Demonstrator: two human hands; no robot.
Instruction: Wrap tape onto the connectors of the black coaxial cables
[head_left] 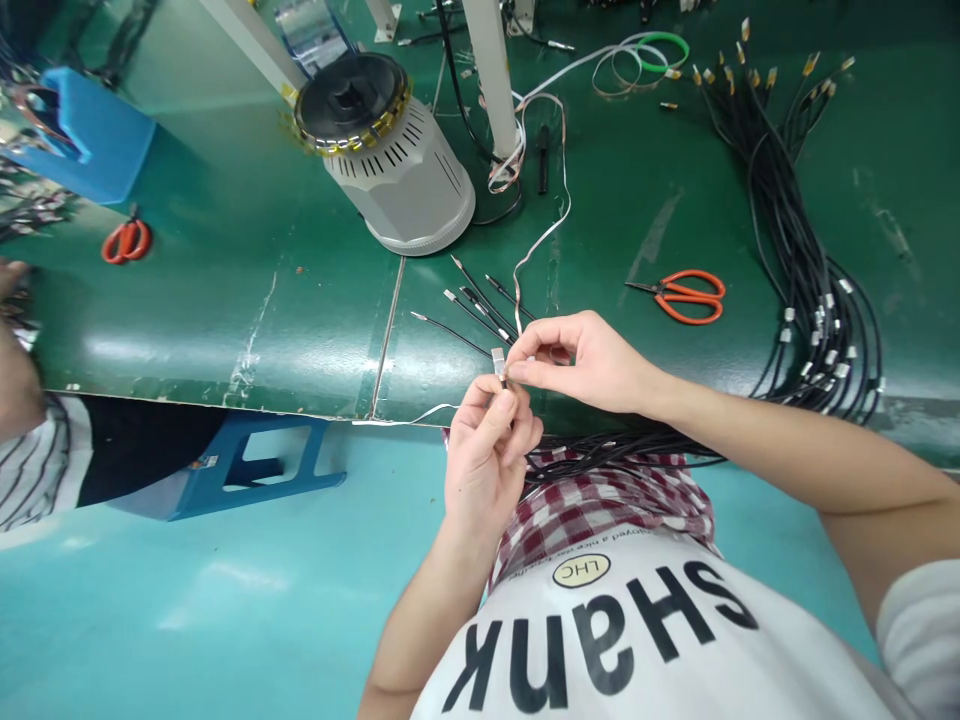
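My left hand [491,440] is closed, thumb against fingers, around the end of a cable whose flat silvery plug [498,356] sticks up past the fingertips. Right beside that plug, my right hand [581,360] pinches with thumb and forefinger; what lies between them is too small to make out. A thin white strip [541,238] runs down the table to the right fingertips. Just beyond my hands, several black cable ends [472,310] with plugs fan out on the green table [300,330]. More black cables [600,448] lie across my lap at the table edge.
Orange-handled scissors [688,296] lie to the right, near a large bundle of black cables [780,210]. A grey round machine [409,175] stands beyond my hands, by a white post [491,80]. Leftward are a blue bin [101,140], other scissors [126,241], another person's arm [15,375] and a blue stool [210,480].
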